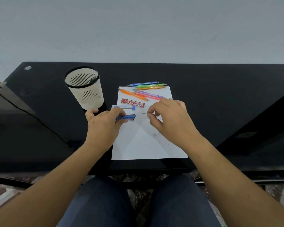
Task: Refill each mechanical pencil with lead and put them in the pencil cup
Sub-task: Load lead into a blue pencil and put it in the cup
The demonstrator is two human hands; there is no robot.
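Observation:
My left hand (103,122) grips a blue mechanical pencil (129,117) lying level over the white paper (147,141), its open end pointing right. My right hand (169,117) pinches a thin lead (143,113) whose tip points left toward the pencil's end, a short gap away. A red lead case (132,102) and a clear case with a blue cap (124,107) lie on the paper above my hands. Several coloured pencils (146,90) lie at the paper's far edge. The white slotted pencil cup (84,89) stands upright to the left with something dark inside.
The black glass desk (220,95) runs to a pale wall behind. A black cable (39,122) crosses the desk's left side. My knees sit below the near edge.

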